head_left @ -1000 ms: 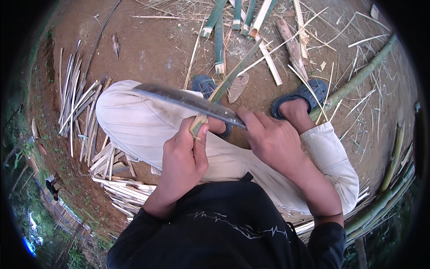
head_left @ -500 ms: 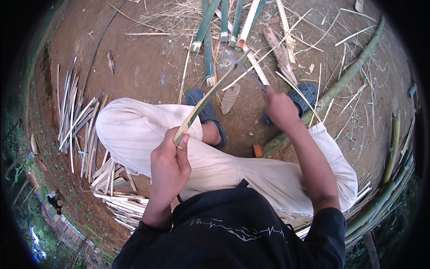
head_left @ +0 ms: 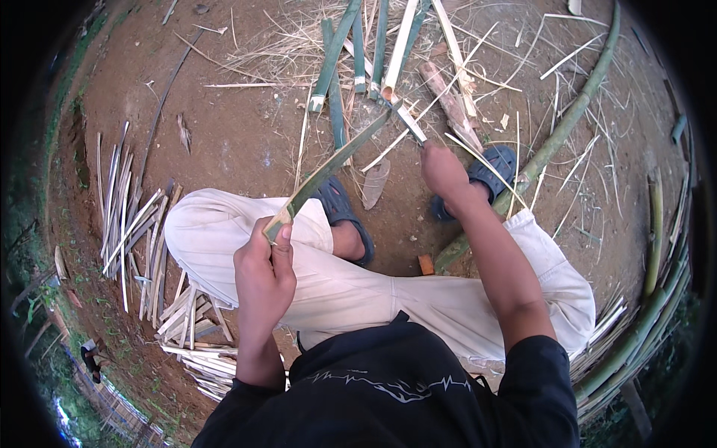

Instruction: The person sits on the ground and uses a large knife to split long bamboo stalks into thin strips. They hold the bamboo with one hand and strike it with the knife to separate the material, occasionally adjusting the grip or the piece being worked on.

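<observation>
My left hand (head_left: 267, 267) is closed round the near end of a split bamboo strip (head_left: 334, 163). The strip slants up and away to the right, its green skin showing along most of its length and pale wood at the gripped end. Wrapped round a knife (head_left: 413, 128), my right hand (head_left: 446, 178) is out in front, beyond my knees. The narrow blade points up and left, close to the strip's far end; I cannot tell whether they touch. My fingers hide the knife's handle.
Green bamboo pieces (head_left: 336, 56) lie ahead among pale shavings. A wooden stick (head_left: 450, 104) rests beside them. A long bamboo pole (head_left: 571, 131) runs along the right. Cut slats (head_left: 179, 321) are heaped at my left, and more poles (head_left: 642, 328) lie at lower right.
My left hand has drawn back a little to the left and down with the bamboo strip, which has turned to show more green. My right hand and the knife have shifted left.
</observation>
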`<action>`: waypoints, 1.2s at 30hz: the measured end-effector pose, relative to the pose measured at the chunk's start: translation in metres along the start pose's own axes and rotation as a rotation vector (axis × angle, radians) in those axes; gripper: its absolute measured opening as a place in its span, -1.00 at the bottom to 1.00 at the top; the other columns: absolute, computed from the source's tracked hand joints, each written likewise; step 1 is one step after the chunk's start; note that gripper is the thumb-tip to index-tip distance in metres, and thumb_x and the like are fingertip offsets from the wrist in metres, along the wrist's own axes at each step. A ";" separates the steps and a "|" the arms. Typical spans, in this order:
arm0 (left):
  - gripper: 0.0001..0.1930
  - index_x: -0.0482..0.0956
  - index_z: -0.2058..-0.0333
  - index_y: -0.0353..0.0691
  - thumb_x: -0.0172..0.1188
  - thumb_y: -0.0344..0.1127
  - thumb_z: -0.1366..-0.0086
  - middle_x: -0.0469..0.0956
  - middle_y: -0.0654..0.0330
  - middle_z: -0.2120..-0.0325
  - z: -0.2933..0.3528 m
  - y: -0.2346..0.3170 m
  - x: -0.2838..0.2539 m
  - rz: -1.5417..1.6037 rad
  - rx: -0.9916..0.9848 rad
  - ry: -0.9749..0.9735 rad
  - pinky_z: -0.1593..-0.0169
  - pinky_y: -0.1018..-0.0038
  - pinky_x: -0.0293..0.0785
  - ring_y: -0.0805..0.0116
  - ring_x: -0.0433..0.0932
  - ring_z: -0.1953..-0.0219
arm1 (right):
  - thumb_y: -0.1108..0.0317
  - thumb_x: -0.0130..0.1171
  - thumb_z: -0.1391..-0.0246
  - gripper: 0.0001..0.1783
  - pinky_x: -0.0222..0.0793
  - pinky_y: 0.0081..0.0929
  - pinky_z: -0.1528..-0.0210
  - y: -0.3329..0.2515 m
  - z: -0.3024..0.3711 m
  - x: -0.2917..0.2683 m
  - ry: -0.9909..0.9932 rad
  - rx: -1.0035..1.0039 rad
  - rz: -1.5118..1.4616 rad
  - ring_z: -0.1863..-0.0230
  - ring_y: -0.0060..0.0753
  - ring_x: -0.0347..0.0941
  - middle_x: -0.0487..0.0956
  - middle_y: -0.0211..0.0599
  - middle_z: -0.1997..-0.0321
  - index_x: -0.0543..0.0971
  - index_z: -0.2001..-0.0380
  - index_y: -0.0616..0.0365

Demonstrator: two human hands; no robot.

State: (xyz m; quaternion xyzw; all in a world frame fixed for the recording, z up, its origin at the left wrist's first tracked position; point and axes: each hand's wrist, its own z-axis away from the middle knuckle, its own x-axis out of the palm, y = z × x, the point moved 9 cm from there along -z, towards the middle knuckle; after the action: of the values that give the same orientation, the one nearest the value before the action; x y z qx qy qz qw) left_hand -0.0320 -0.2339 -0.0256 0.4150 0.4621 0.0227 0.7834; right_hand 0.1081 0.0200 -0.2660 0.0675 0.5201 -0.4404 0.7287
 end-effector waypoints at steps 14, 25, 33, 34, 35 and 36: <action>-0.79 0.51 0.19 -0.39 0.02 -0.33 -0.43 0.36 0.15 0.74 -0.015 -0.004 -0.012 -0.047 0.026 -0.011 0.56 0.41 0.23 0.41 0.31 0.70 | 0.39 -0.05 -0.17 -0.72 0.46 0.02 0.03 0.060 -0.010 0.026 -0.044 0.227 -0.082 0.09 0.17 0.56 0.58 0.28 0.18 0.54 0.15 0.32; -0.69 0.42 0.03 -0.38 -0.10 -0.22 -0.49 0.41 0.28 0.71 -0.023 -0.023 0.002 0.424 -0.249 0.052 0.57 0.66 0.19 0.64 0.29 0.69 | 0.27 -0.08 -0.26 -0.66 0.44 0.12 0.16 -0.053 0.059 0.025 0.055 0.155 -0.532 0.23 0.31 0.53 0.58 0.28 0.28 0.45 0.03 0.27; -0.64 0.29 -0.11 -0.33 -0.15 -0.20 -0.52 0.45 0.25 0.59 -0.028 -0.032 -0.006 0.384 -0.121 0.003 0.56 0.66 0.21 0.63 0.29 0.64 | 0.32 -0.12 -0.26 -0.68 0.49 0.05 0.31 -0.103 0.068 -0.022 0.144 -0.223 -0.225 0.36 0.15 0.59 0.59 0.13 0.29 0.39 -0.04 0.15; -0.65 0.29 -0.12 -0.32 -0.13 -0.21 -0.51 0.45 0.24 0.57 -0.026 -0.037 -0.008 0.366 -0.117 -0.012 0.55 0.67 0.22 0.63 0.29 0.64 | 0.31 -0.13 -0.27 -0.70 0.50 0.03 0.32 -0.087 0.054 -0.021 0.091 -0.184 -0.128 0.34 0.12 0.60 0.60 0.11 0.30 0.39 -0.01 0.15; -0.65 0.30 -0.12 -0.31 -0.11 -0.22 -0.51 0.44 0.24 0.55 -0.026 -0.043 -0.009 0.349 -0.107 -0.025 0.55 0.67 0.23 0.62 0.29 0.64 | 0.28 -0.15 -0.28 -0.71 0.50 0.04 0.30 -0.059 0.039 -0.013 0.039 -0.050 -0.130 0.31 0.13 0.59 0.60 0.11 0.30 0.40 0.02 0.16; -0.66 0.31 -0.12 -0.29 -0.10 -0.23 -0.50 0.44 0.24 0.53 -0.026 -0.045 -0.008 0.333 -0.094 -0.043 0.54 0.68 0.24 0.62 0.30 0.64 | 0.26 -0.16 -0.30 -0.71 0.49 0.05 0.28 -0.026 0.024 -0.001 -0.011 0.090 -0.132 0.28 0.14 0.59 0.60 0.12 0.31 0.41 0.06 0.18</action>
State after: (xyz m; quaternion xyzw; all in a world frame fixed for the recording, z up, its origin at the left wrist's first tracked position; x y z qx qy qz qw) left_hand -0.0716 -0.2505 -0.0556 0.4490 0.3685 0.1650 0.7971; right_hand 0.1063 -0.0092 -0.2449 0.0634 0.4992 -0.5106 0.6972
